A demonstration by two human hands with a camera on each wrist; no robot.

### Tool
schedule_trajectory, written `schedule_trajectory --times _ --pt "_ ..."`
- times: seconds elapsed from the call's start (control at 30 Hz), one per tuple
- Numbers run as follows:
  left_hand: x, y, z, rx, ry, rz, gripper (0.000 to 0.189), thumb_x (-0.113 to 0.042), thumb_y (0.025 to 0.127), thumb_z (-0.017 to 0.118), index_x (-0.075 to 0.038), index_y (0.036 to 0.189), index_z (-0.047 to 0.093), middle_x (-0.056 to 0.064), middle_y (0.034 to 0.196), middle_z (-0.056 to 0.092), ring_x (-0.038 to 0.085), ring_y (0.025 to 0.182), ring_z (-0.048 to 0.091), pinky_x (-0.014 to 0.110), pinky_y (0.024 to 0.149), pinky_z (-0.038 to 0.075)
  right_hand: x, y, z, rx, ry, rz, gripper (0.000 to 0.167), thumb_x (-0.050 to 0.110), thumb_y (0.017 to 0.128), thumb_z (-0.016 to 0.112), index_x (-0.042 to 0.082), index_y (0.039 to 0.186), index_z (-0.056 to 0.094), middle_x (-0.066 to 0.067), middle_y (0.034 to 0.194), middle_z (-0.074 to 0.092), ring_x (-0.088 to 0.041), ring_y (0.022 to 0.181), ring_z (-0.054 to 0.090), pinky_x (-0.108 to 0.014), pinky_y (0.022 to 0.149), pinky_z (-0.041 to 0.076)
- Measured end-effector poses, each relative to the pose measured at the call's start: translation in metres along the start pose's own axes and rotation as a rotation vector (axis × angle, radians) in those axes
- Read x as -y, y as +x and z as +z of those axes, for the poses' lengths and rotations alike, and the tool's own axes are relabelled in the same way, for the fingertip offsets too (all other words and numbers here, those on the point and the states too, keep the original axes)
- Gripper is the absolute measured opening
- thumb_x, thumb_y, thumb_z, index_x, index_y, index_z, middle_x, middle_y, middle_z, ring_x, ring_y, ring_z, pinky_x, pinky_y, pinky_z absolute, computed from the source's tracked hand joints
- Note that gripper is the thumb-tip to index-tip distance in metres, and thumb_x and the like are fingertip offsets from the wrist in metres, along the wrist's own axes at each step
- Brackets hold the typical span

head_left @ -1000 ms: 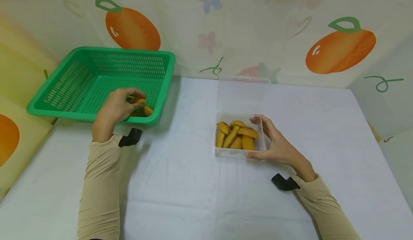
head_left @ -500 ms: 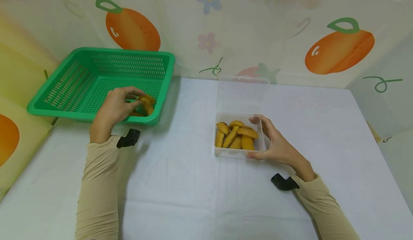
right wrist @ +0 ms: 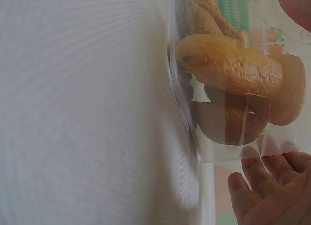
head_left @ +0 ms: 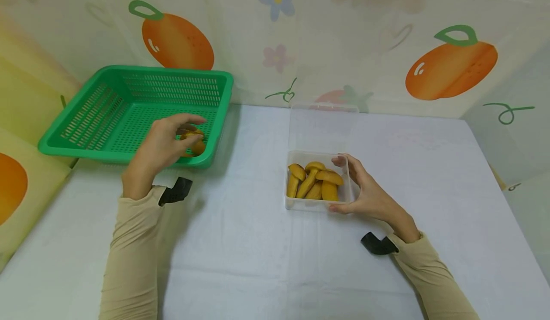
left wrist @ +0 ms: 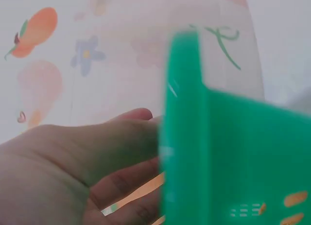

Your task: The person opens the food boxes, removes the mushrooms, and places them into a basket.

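My left hand [head_left: 163, 138] hovers at the near right corner of the green basket [head_left: 161, 69], thumb and index finger spread apart. Yellow-brown mushrooms [head_left: 197, 147] lie under and behind these fingers, partly hidden by them. In the left wrist view the basket's wall [left wrist: 252, 137] covers my fingertips. My right hand [head_left: 369, 193] grips the right end of a clear plastic box [head_left: 318, 205], thumb at the front and fingers at the back. Several mushrooms [head_left: 330, 181] sit inside the box; the right wrist view shows them through its side.
The box's clear lid [head_left: 324, 129] stands open behind it. A white cloth [head_left: 240, 243] covers the table. Behind the table hangs a printed curtain [head_left: 343, 38], close to the basket's back rim.
A mushroom in the basket tilted and shifted under my left hand. That hand has since moved slightly right, its fingertips spreading wider. My right hand and the box stay put.
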State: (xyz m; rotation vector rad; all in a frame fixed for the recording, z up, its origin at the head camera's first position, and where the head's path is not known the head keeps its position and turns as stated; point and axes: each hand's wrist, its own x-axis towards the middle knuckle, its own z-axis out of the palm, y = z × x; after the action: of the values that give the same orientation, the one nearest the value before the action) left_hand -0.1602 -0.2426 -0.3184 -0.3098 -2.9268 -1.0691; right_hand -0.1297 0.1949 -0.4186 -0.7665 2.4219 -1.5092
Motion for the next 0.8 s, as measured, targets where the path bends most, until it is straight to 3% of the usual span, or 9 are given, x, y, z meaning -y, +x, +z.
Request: schedule_trajectory --times 0.2,0.27,0.5,0.63,0.8 --pt "-0.016 -0.005 0.004 -0.023 -0.034 0.071 0.033 -0.004 0.092 0.069 -0.006 0.124 0.065 0.016 0.118 0.069 0.031 0.101 0.067 0.015 0.077 0.050 0.001 0.000 0.000 0.001 -0.005 -0.010 0.112 0.005 0.067 0.090 0.012 0.153 0.020 -0.020 0.151 0.035 -0.032 0.144 0.031 -0.059 0.120 0.018" --pt "-0.021 -0.006 0.006 -0.028 -0.048 0.113 0.033 -0.002 0.090 0.069 -0.004 0.123 0.065 0.016 0.117 0.069 0.031 0.102 0.067 0.010 0.077 0.049 0.001 0.000 0.000 0.001 -0.007 -0.013 0.112 0.005 0.067 0.090 0.011 0.153 0.019 -0.021 0.151 0.034 -0.032 0.144 0.031 -0.060 0.119 0.018" --pt "-0.040 -0.009 0.019 -0.050 -0.007 0.282 0.031 0.003 0.088 0.070 -0.002 0.118 0.067 0.015 0.115 0.070 0.034 0.102 0.066 0.039 0.089 0.052 0.001 0.000 0.000 0.001 -0.011 -0.010 0.111 0.006 0.067 0.091 0.010 0.152 0.020 -0.021 0.151 0.035 -0.032 0.144 0.031 -0.059 0.120 0.017" --pt "-0.048 -0.009 0.029 -0.010 -0.009 0.326 0.031 0.002 0.089 0.070 -0.001 0.120 0.066 0.014 0.119 0.069 0.034 0.105 0.064 0.046 0.093 0.051 0.001 0.000 0.000 0.000 -0.011 -0.012 0.111 0.005 0.067 0.091 0.009 0.152 0.020 -0.022 0.151 0.035 -0.033 0.144 0.031 -0.059 0.120 0.018" --pt "-0.057 -0.009 0.043 0.030 -0.021 0.362 0.033 0.001 0.089 0.070 -0.001 0.121 0.064 0.014 0.122 0.068 0.030 0.106 0.063 0.043 0.094 0.052 0.001 0.000 0.001 0.000 -0.006 -0.008 0.110 0.006 0.067 0.090 0.010 0.152 0.021 -0.021 0.151 0.035 -0.032 0.144 0.031 -0.058 0.120 0.018"
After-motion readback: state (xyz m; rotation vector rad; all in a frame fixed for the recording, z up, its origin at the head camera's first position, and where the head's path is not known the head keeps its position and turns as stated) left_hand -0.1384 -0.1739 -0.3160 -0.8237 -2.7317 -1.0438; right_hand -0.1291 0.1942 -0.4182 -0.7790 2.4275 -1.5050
